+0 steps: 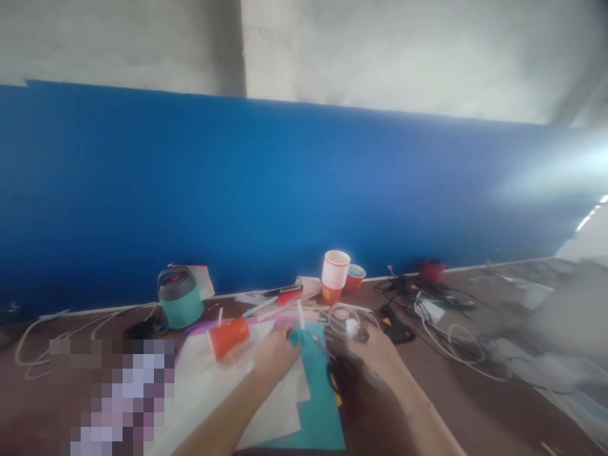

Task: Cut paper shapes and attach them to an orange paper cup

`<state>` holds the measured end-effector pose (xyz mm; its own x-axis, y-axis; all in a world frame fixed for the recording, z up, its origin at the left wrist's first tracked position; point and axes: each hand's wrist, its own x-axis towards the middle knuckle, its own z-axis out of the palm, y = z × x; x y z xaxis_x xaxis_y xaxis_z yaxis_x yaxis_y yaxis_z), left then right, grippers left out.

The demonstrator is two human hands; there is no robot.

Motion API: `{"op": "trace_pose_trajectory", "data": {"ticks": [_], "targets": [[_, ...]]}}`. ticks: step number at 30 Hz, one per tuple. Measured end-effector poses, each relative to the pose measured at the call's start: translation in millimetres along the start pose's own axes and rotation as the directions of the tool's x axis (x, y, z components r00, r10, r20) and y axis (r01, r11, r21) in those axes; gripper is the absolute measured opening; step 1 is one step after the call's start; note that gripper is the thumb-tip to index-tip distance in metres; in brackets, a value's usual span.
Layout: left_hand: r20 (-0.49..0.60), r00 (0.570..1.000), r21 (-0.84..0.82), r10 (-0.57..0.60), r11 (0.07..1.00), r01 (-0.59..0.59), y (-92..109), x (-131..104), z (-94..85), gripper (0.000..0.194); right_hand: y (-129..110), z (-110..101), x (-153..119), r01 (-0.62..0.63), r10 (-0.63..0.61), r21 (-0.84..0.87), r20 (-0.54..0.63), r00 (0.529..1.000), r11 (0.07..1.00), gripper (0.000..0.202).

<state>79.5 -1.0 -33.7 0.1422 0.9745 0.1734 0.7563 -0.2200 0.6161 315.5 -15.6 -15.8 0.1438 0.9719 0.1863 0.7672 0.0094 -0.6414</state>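
Note:
My left hand is closed around a small teal piece, above paper sheets; a white stick rises from it. To the right, my right hand has its fingertips curled at a small white piece, blurred and hard to name. Black-handled scissors lie between my hands, blades toward the left hand. Under my left arm are white paper and a teal sheet. An orange-red paper cup lies tipped on its side left of my left hand.
A stack of paper cups and another cup stand by the blue partition. At left is a teal-and-grey container. A black-and-orange tool and tangled cables lie at right. Clear plastic fills the far right.

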Motion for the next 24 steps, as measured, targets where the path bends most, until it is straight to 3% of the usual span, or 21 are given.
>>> {"op": "trace_pose_trajectory", "data": {"ticks": [4,6,10,16,24], "targets": [[0.012,0.999,-0.125,0.051,0.991,-0.049,8,-6,-8.7,0.023,-13,-13,-6,-0.035,0.036,0.057,-0.017,0.999,0.998,0.031],[0.018,0.995,-0.217,0.097,0.972,-0.091,11,-8,-13.8,0.025,-23,-10,-12,0.084,-0.089,0.154,0.022,0.996,0.985,0.031],[0.004,0.984,-0.32,0.18,0.932,-0.169,11,-11,-23.4,0.028,-40,4,-25,0.256,-0.308,0.289,0.149,0.94,0.923,0.03],[-0.031,0.97,-0.29,0.241,0.927,-0.239,3,-14,-32.3,0.026,-47,11,-31,0.321,-0.373,0.256,0.188,0.909,0.912,0.028],[0.066,0.957,-0.208,0.283,0.942,-0.264,3,-15,-37.1,0.027,-52,9,-33,0.325,-0.364,0.199,0.212,0.907,0.925,0.023]]}}
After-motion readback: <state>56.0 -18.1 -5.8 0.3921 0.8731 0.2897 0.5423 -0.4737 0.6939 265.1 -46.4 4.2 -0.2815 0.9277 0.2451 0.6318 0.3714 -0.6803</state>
